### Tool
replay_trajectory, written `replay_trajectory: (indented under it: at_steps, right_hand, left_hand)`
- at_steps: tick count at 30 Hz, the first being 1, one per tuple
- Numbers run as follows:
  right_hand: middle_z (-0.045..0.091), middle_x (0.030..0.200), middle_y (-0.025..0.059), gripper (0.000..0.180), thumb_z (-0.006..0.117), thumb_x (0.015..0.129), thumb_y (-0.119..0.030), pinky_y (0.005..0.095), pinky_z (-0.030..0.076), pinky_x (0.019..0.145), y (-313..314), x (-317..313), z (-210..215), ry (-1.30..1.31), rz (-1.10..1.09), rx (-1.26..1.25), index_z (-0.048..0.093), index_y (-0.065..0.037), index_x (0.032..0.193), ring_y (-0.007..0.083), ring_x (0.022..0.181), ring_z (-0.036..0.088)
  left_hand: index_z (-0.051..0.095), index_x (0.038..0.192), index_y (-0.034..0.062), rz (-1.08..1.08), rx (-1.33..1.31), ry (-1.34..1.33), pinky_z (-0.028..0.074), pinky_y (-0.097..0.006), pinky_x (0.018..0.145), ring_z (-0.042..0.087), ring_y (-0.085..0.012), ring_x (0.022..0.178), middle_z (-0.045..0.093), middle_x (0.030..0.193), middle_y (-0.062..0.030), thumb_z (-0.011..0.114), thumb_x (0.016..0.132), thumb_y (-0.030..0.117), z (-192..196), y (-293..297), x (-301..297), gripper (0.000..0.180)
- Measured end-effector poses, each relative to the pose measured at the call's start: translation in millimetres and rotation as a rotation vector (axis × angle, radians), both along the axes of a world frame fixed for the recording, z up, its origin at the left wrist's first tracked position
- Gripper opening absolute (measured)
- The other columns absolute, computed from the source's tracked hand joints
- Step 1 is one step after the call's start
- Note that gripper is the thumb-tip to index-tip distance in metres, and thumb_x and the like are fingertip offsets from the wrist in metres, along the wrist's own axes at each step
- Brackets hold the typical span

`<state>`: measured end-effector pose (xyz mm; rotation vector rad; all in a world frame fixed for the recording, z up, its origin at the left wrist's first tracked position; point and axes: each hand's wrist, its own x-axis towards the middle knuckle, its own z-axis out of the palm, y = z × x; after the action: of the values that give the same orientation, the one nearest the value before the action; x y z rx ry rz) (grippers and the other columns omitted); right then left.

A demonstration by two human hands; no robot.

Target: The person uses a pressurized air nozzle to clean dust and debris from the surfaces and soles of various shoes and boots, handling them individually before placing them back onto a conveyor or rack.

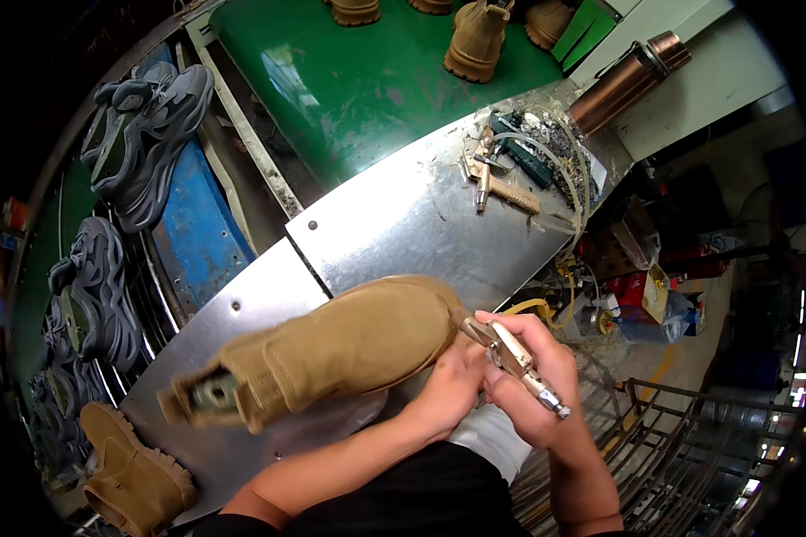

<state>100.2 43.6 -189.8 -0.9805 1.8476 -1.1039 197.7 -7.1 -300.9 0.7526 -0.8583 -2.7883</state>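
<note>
Here, closest to the worker, the right hand [528, 376] is wrapped shut around a metal air tool [515, 358], its nozzle end pointing at the toe of a tan boot [349, 349], its connector end sticking out past the fingers. The left hand [452, 385] props that same toe from beneath; its fingers are curled against the boot, though how firmly they grip I cannot tell, since the boot covers most of them. The boot lies on its side over the near edge of the steel bench plate [421, 224], its opening turned toward the plate's near-left corner.

To my eye, the work is on the toe, and doing it well means keeping the left hand braced so the boot cannot roll, and holding the nozzle just off the suede at a shallow angle so the nap is not scuffed or gouged. The thumb should stay clear of the nozzle's line.

Another tan boot [134, 474] stands off the plate's near-left corner. Farther on, dark grey shoes [143, 134] line a rack along the left side. At the plate's far edge a second tool with a coiled hose [497, 183] lies among scraps, a copper-coloured flask [631, 76] beyond it. Farthest, more tan boots [476, 40] ride the green belt [358, 89].
</note>
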Motion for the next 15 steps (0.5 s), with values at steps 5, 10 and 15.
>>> replay_trajectory:
  at_steps: [5,10,15]
  right_hand:
    - [0.058,0.073,0.0037,0.040,0.054,0.079,0.000,0.0223,0.042,0.058,9.2,24.0,-19.6,0.110,-0.078,-0.157,0.053,0.004,0.119,0.0067,0.062,0.052]
    - [0.064,0.074,0.0125,0.047,0.059,0.072,0.000,0.0283,0.050,0.056,46.6,50.9,-68.3,0.230,-0.184,-0.372,0.053,0.009,0.119,0.0188,0.059,0.064]
    - [0.063,0.074,0.0101,0.055,0.063,0.063,-0.001,0.0293,0.051,0.054,52.2,66.2,-74.1,0.420,-0.006,-0.475,0.055,0.010,0.115,0.0201,0.054,0.061]
  left_hand:
    - [0.035,0.132,-0.0005,0.268,0.004,0.166,0.045,-0.034,0.101,0.054,-0.0254,0.119,0.050,0.134,-0.0193,0.046,0.099,0.009,-0.8,-8.4,-18.9,0.037]
    - [0.043,0.131,-0.0003,-0.239,-0.753,-0.071,0.044,-0.037,0.100,0.055,-0.0286,0.119,0.053,0.132,-0.0180,0.053,0.095,0.011,29.1,-8.9,66.9,0.038]
    - [0.059,0.113,-0.0022,-0.081,-1.074,0.186,0.048,-0.041,0.096,0.057,-0.0326,0.117,0.057,0.128,-0.0199,0.067,0.084,0.015,137.7,-40.5,175.0,0.034]
